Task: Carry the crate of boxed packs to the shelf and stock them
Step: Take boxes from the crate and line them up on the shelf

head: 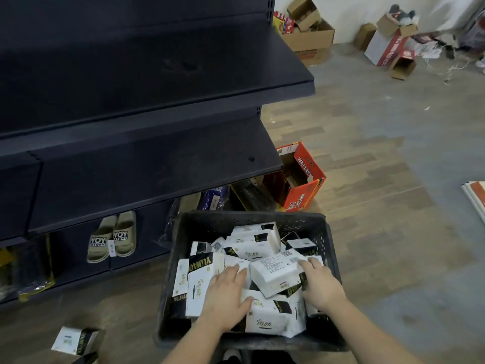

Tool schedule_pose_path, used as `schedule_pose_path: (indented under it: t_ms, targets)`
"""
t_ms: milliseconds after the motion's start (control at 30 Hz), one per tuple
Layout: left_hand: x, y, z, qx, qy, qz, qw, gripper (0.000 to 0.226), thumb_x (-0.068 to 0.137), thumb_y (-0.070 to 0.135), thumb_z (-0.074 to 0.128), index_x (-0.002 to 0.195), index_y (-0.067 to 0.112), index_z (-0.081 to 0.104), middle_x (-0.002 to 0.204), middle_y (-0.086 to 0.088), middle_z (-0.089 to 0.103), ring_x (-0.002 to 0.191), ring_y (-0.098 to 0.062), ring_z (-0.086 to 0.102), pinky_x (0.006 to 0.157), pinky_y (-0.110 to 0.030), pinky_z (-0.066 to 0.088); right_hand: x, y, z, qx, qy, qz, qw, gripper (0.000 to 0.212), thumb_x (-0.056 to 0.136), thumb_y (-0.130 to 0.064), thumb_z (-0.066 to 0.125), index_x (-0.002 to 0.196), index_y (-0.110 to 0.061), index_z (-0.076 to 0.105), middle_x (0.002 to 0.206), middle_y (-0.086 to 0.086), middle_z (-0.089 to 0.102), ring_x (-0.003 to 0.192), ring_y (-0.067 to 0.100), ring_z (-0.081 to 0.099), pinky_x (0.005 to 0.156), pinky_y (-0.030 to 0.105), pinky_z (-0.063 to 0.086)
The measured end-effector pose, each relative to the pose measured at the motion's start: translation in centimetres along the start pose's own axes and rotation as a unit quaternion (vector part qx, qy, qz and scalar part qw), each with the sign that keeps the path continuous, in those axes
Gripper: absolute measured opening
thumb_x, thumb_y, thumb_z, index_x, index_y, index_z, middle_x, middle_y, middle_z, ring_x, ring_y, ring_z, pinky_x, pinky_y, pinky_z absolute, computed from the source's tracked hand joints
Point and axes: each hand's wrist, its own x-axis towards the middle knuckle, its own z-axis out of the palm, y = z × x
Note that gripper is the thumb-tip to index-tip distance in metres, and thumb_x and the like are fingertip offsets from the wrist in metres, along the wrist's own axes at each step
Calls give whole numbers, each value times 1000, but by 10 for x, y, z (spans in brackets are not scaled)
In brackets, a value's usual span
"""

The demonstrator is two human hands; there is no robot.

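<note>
A black perforated plastic crate (181, 248) sits on the wood-patterned floor (367, 158) at the foot of a dark blue metal shelf (147, 164), heaped with white-and-black boxed packs (252, 243). The person's left hand (225, 292) rests flat on the pile, fingers extended. The right hand (320, 282) lies over the end of a white pack with a printed label (275, 271), thumb hidden, so a grasp cannot be confirmed. One stray pack (74, 340) lies on the floor to the crate's left. Beige slippers (112, 237) stand under the shelf, a red cardboard box (304, 179) beyond.
</note>
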Motion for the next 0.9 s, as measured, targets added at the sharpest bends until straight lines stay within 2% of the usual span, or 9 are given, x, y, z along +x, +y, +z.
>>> schedule_pose_path:
  t_ms: [67,133,300,467,667,733,900]
  targets:
    - [7,9,2,-1,-6,-3,1000,71,95,52,41,155,23,15,162,1,13,148,-17,13,119,-36,8,13,2,1,5,-31,-12,999,85,80,-15,63,150,-35,20,161,0,12,133,30,36,94,39,49]
    - [15,16,3,-11,-5,-11,1000,72,95,51,42,155,23,14,162,1,13,148,-17,13,118,-35,8,24,3,2,4,-54,-24,998,90,79,-13,64,151,-38,16,163,-2,5,134,30,36,97,39,48]
    - [33,26,9,-33,-2,-34,999,73,93,53,43,154,24,16,161,2,16,147,-16,16,119,-35,11,46,6,7,-27,-77,-42,996,94,79,-16,64,152,-40,10,161,-3,8,128,33,38,99,39,43]
    - [44,26,20,-38,-3,-40,998,77,92,57,43,155,24,14,161,3,15,148,-15,13,119,-34,9,57,11,17,15,-90,-40,995,95,79,-10,61,150,-47,10,160,-5,6,129,31,33,101,39,43]
    - [47,30,26,-47,2,-39,998,79,89,62,42,154,26,15,161,4,14,148,-15,12,119,-33,9,62,4,21,-40,-7,-65,997,81,81,-6,53,147,-42,21,148,-3,25,116,27,38,92,38,43]
    - [47,29,24,-45,7,-39,998,80,87,64,43,153,26,16,161,4,14,147,-15,12,119,-33,10,60,5,15,-44,-4,-81,996,77,80,-8,54,144,-39,26,143,-6,31,113,25,39,91,37,44]
    - [42,23,4,-63,26,-48,997,92,79,70,50,154,29,15,161,6,14,147,-14,15,119,-34,13,55,10,-17,-8,-17,-149,989,66,73,-32,62,135,-34,38,128,-11,46,107,18,39,84,30,42]
